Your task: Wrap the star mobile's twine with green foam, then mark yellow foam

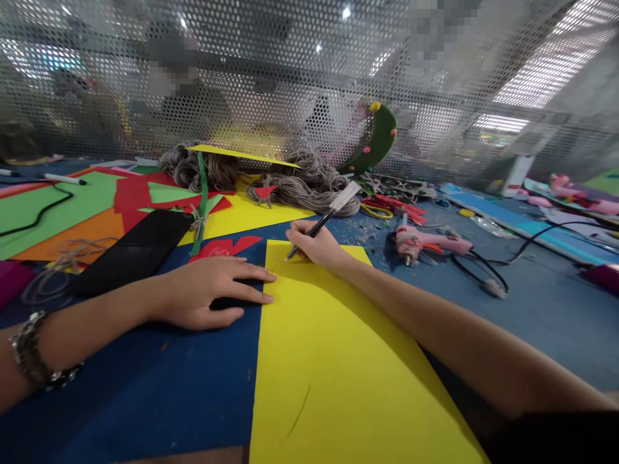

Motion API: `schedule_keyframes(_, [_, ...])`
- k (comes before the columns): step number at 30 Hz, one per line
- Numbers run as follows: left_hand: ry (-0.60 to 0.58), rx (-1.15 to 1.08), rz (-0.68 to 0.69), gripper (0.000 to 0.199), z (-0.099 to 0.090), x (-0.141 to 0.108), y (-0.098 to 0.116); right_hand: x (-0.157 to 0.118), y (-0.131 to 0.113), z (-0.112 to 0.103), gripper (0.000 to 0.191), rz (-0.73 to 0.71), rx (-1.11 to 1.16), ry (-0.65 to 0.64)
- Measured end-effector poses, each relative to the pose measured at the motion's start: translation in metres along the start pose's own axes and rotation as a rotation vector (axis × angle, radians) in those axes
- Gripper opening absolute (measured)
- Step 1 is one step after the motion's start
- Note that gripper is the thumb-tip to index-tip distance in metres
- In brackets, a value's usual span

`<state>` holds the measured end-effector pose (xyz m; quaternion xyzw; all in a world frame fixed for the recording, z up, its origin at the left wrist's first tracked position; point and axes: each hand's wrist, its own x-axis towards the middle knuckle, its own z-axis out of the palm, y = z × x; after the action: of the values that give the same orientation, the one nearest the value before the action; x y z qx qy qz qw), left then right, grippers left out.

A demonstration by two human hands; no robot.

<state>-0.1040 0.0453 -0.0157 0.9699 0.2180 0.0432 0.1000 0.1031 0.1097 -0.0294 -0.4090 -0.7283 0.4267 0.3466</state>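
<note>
A yellow sheet (333, 348) lies on the blue table in front of me, with a short dark line drawn low on it. My right hand (312, 243) is closed around a black pen (321, 223) with a white end; its tip meets the sheet near the far left corner, where a faint mark shows. My left hand (207, 290) rests flat on the table with fingers spread, two fingertips on the sheet's left edge. A black phone-like slab (138, 251) and red paper scraps (225, 247) lie just beyond this hand.
A pink glue gun (430, 242) with a black cord lies to the right. Grey yarn bundles (309, 180) sit at the back before a perforated metal screen (271, 84). Coloured paper sheets (91, 200) cover the left; a green curved piece (380, 142) stands behind.
</note>
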Motion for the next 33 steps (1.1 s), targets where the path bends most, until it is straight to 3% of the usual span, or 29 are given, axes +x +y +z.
schedule_keyframes(33, [0.027, -0.034, -0.010, 0.039, 0.0035, 0.0001, -0.0024, 0.0026, 0.0018, -0.0017, 0.026, -0.079, -0.064, -0.037])
